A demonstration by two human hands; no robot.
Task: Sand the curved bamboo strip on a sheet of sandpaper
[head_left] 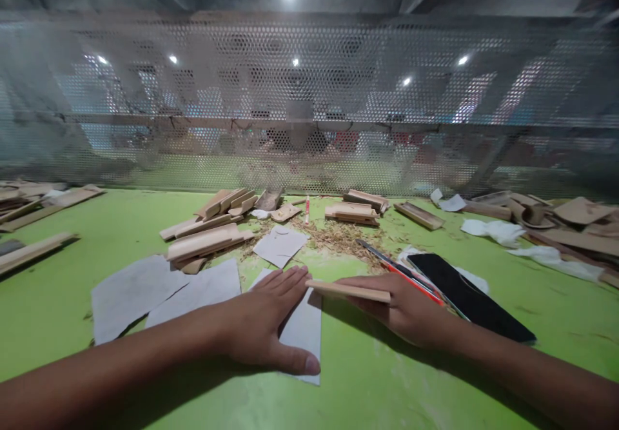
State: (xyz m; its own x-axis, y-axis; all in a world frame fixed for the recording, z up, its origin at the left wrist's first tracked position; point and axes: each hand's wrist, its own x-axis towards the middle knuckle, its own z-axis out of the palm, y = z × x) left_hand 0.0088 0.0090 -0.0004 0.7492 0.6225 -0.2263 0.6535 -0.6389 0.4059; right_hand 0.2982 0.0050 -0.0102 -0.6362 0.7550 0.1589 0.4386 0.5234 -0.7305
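My left hand lies flat with fingers stretched out on a grey sheet of sandpaper, pressing it onto the green table. My right hand is closed round a thin flat wooden strip, held on edge over the right side of that sheet. The strip's left end nearly meets my left fingertips.
More grey sheets lie at left and one further back. Piles of wooden strips and shavings sit behind. A black phone and red-handled tool lie at right. A perforated metal screen closes the back.
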